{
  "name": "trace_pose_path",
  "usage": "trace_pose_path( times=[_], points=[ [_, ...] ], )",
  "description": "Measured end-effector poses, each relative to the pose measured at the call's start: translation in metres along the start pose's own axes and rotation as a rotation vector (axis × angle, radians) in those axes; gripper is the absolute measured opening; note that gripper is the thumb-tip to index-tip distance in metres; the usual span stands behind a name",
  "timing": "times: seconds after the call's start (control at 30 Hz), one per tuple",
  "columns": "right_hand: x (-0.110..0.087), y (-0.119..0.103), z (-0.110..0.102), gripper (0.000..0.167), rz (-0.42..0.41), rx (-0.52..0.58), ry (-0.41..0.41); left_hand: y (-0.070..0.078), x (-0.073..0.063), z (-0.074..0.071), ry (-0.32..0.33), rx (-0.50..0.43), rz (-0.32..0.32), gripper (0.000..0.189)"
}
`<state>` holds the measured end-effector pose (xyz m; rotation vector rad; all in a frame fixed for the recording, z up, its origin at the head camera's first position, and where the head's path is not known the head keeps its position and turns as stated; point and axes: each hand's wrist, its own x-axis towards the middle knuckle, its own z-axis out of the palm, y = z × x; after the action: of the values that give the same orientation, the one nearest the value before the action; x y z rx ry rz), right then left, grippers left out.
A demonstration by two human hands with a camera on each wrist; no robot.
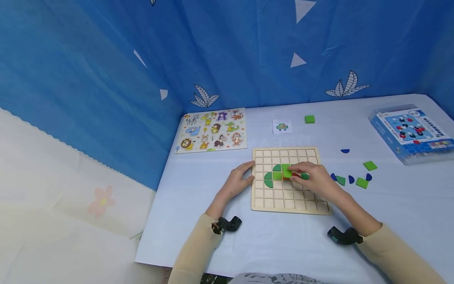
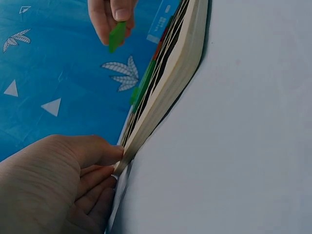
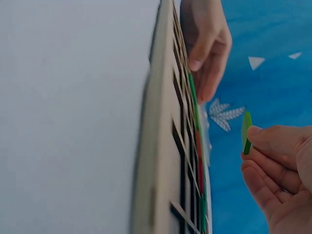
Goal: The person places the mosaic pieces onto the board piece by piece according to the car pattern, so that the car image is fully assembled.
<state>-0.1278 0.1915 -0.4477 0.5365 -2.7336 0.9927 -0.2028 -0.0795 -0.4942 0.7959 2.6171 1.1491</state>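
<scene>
2 arms (image 1: 194, 248) reach in from the near side. The left hand (image 1: 237, 180) angles far and right, thumb (image 1: 250, 180) apart from the fingers (image 1: 247, 165). The right hand (image 1: 317, 179) points far and left, thumb and fingers pinching.

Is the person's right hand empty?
No, the right hand pinches a green tile between thumb and fingers.

Smooth, matt wooden grid board (image 1: 278, 193)
</scene>
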Motion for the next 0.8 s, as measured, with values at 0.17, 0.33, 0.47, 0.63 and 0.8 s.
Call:
trace_pose_path(
  times=[0.17, 0.33, 0.47, 0.63, 0.8],
  points=[
    [0.002, -0.004, 0.016, 0.03, -0.033, 0.046, -0.032, 0.001, 0.0, -0.001, -0.003, 0.0, -0.007, 0.054],
    [0.002, -0.004, 0.026, 0.03, -0.057, 0.059, -0.046, 0.0, 0.0, 0.0, -0.002, -0.006, 0.004, 0.054],
    [0.002, -0.001, 0.031, 0.029, -0.096, 0.025, -0.056, -0.001, 0.0, 0.0, 0.0, -0.013, 0.01, 0.054],
    [0.002, 0.0, 0.034, 0.029, -0.133, -0.038, -0.086, 0.0, 0.0, 0.001, -0.001, -0.014, 0.008, 0.054],
    [0.002, -0.001, 0.035, 0.029, -0.141, -0.058, -0.098, 0.0, 0.0, 0.001, 0.002, -0.011, 0.007, 0.054]
  ],
)
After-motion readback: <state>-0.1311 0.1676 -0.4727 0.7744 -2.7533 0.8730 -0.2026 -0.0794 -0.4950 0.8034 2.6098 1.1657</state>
